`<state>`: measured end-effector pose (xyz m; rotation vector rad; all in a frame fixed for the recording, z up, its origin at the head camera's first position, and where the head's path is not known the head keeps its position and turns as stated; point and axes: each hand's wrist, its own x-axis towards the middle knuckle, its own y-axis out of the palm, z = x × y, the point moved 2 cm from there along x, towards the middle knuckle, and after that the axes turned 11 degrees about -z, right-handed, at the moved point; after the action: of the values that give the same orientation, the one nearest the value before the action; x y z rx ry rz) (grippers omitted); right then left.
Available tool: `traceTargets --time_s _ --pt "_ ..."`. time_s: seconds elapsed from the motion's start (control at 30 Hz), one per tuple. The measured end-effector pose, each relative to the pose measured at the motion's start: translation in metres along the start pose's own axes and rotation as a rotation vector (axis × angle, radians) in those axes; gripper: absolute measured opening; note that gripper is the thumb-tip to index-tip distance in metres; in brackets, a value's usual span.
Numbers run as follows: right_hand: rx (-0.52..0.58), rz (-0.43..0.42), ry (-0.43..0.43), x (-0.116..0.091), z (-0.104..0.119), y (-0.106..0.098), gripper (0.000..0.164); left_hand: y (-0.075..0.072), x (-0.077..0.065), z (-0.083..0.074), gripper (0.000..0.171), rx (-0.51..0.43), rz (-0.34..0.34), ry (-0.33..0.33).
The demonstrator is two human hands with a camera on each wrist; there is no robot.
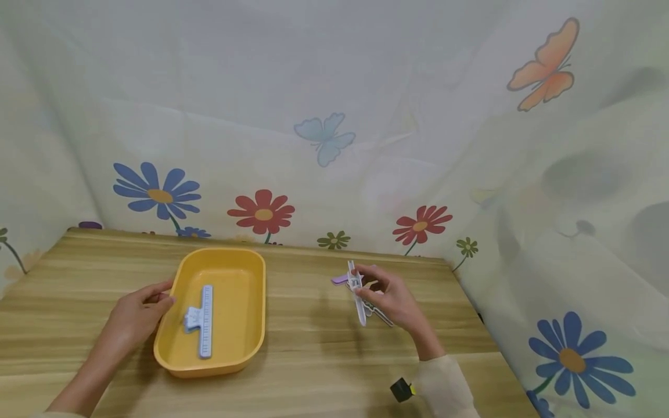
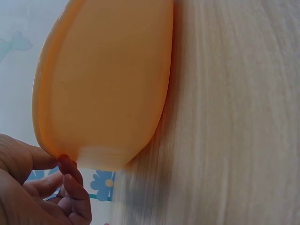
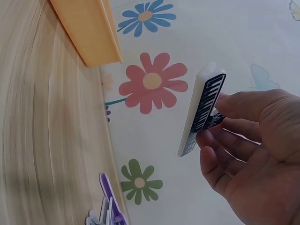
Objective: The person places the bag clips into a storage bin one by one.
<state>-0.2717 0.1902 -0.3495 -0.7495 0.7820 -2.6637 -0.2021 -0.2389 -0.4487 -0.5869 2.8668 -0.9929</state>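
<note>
Clip (image 3: pixel 199 115) in right hand (image 1: pixel 391 297), above likely more clips (image 1: pixel 340 280); left hand (image 1: pixel 135 316) pinches tray (image 1: pixel 237 313).

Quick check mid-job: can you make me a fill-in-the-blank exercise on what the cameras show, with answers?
1. The left hand pinches the rim of the tray, which contains exactly ____ clip.
2. The right hand holds a white clip patterned in white and ____.
3. Low in the right wrist view, the coloured clip is ____.

Missing words: one; black; purple.
</note>
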Motion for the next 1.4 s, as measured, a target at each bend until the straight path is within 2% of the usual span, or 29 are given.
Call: traceTargets --time_s 0.27,0.5,0.57,0.67,0.9,0.97,1.2,1.3,1.4 --pt "-0.005 0.009 -0.030 0.005 0.006 0.011 0.040 0.000 0.000 0.001 0.058 -0.003 0.016 -0.035" --pt "0.011 0.011 -0.045 0.012 -0.022 0.025 0.042 -0.001 0.000 0.000 0.057 0.000 0.013 -0.051" --pt "0.019 0.014 -0.047 0.013 -0.022 0.029 0.042 -0.002 0.000 0.000 0.058 0.000 0.013 -0.058" --pt "0.029 0.023 -0.054 0.015 -0.016 0.034 0.041 -0.003 -0.001 0.001 0.058 0.004 0.006 -0.054" --pt "0.076 0.066 -0.077 0.018 0.015 0.045 0.041 -0.005 -0.002 0.006 0.059 0.002 -0.016 -0.027" --pt "0.077 0.070 -0.078 0.019 0.014 0.050 0.041 -0.005 -0.003 0.007 0.060 -0.002 -0.019 -0.024" --pt "0.073 0.086 -0.073 0.025 -0.012 0.068 0.043 -0.004 -0.002 0.008 0.059 -0.015 -0.019 -0.033" --pt "0.075 0.092 -0.080 0.026 -0.010 0.071 0.043 -0.002 -0.001 0.006 0.058 -0.017 -0.006 -0.044" --pt "0.082 0.098 -0.082 0.024 0.001 0.072 0.042 0.001 0.000 0.003 0.057 -0.017 0.008 -0.055"
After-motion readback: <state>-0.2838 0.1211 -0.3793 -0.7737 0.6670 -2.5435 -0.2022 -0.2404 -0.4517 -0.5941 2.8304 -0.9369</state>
